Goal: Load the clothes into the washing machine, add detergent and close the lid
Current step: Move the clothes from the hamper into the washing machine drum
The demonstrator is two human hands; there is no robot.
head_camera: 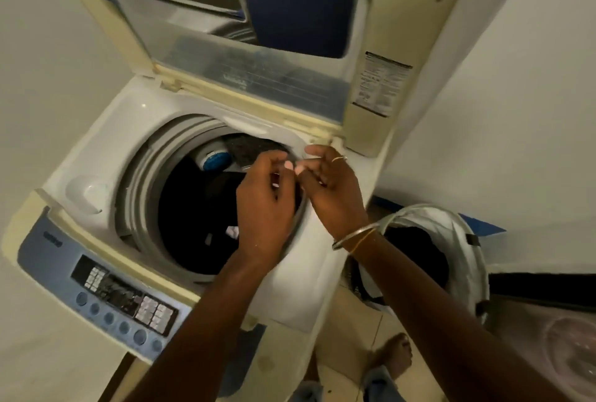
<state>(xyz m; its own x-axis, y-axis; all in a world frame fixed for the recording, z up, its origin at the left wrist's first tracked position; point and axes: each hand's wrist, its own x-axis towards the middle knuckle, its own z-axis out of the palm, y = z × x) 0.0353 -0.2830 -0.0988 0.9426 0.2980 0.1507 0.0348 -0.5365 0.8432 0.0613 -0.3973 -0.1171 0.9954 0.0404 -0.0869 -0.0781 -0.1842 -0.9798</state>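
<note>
The top-loading washing machine (106,150) stands with its lid (258,46) raised against the wall. Dark clothes (196,224) lie inside the drum, with a small white patch among them. My left hand (263,208) and my right hand (333,190) meet over the drum's right rim. The fingertips of both pinch a small pale thing (275,181), mostly hidden by the fingers, and I cannot tell what it is. My right wrist wears bangles.
The control panel (113,298) with its buttons faces me at the lower left. A white laundry basket (464,240) holding dark cloth (416,256) stands on the floor right of the machine. A blue-and-white cap (213,159) sits at the drum's back wall. My feet show below.
</note>
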